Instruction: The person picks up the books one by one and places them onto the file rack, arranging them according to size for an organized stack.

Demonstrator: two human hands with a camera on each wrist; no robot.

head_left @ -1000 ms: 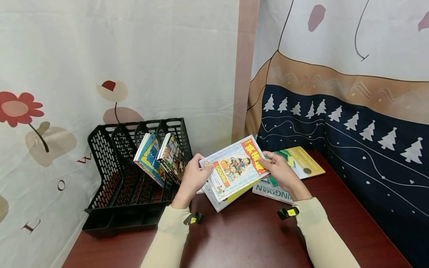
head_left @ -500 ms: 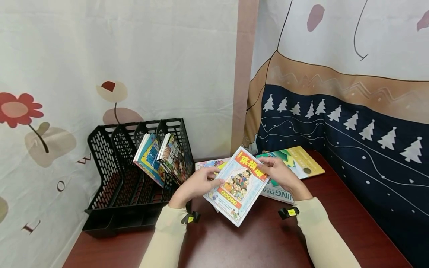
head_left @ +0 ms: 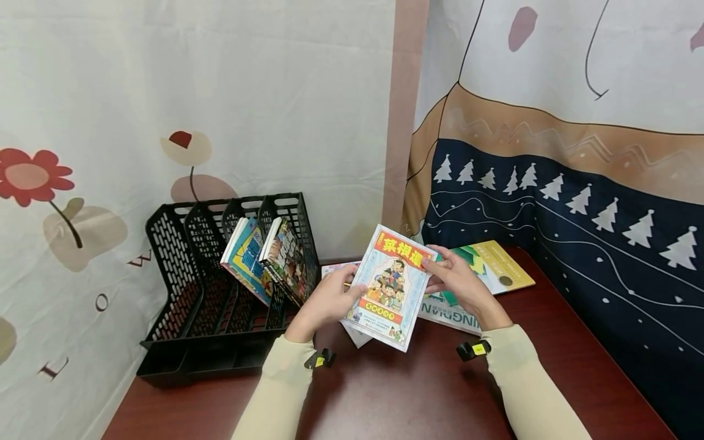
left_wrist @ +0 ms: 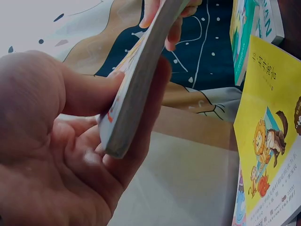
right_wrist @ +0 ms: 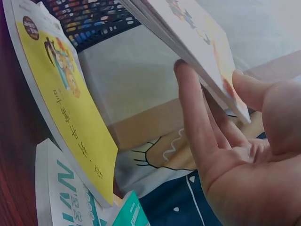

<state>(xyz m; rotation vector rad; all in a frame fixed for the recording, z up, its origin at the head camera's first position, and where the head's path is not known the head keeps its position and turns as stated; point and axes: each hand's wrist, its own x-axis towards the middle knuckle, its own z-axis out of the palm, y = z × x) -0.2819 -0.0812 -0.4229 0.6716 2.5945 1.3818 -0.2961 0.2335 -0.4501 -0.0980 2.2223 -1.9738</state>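
Observation:
A light blue book [head_left: 387,287] with a red title band and cartoon children on its cover is held up above the table, its cover facing the head camera. My left hand [head_left: 332,299] grips its left edge, and in the left wrist view the thumb [left_wrist: 94,92] lies on the cover with fingers behind. At the upper right corner my right hand [head_left: 462,284] pinches the book between thumb and fingers. Under it lies a yellow and white book [right_wrist: 70,103] with cartoon animals, mostly hidden in the head view.
A black file rack [head_left: 220,275] stands on the left, with a blue book [head_left: 247,260] and some dark-covered books [head_left: 286,260] leaning in its right slots. Behind my right hand a green and yellow book [head_left: 500,269] overlaps a white book [head_left: 448,315] on the red-brown table [head_left: 396,397].
The light blue book has turned from lying slantwise to nearly upright, title at the top. Both hands have stayed near the same spot, the left shifting its grip along the edge.

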